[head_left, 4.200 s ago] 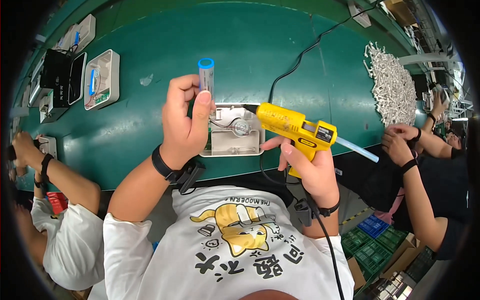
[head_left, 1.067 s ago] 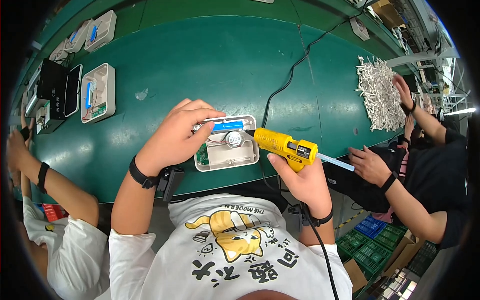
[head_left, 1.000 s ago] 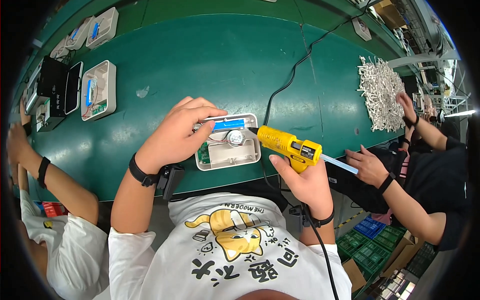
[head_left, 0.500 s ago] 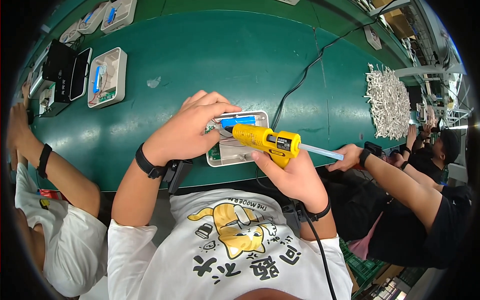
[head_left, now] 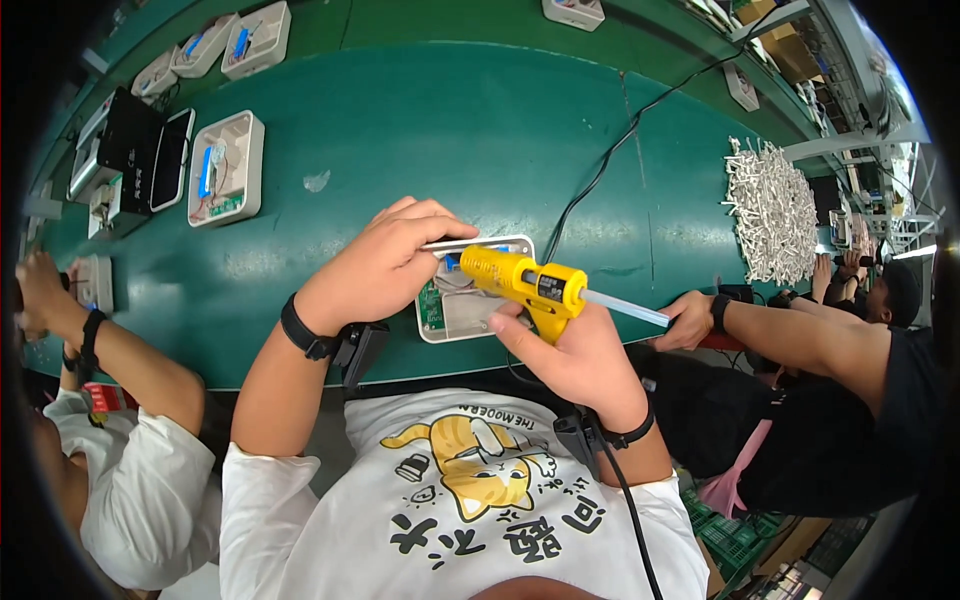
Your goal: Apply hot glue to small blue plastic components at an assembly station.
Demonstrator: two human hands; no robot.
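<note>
Your left hand (head_left: 385,262) grips white casing (head_left: 468,318); right hand (head_left: 580,360) grasps yellow glue gun (head_left: 497,270) over it. Likely gluing blue battery (head_left: 453,262) inside; next calls for steady casing.

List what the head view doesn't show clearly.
In the head view:
Blue cell: mostly hidden by the yellow glue gun.
White case: upper left corner covered by the left hand.
Right hand: most fingers hidden behind the glue gun.
Pile of white pieces: too small to tell apart.
</note>
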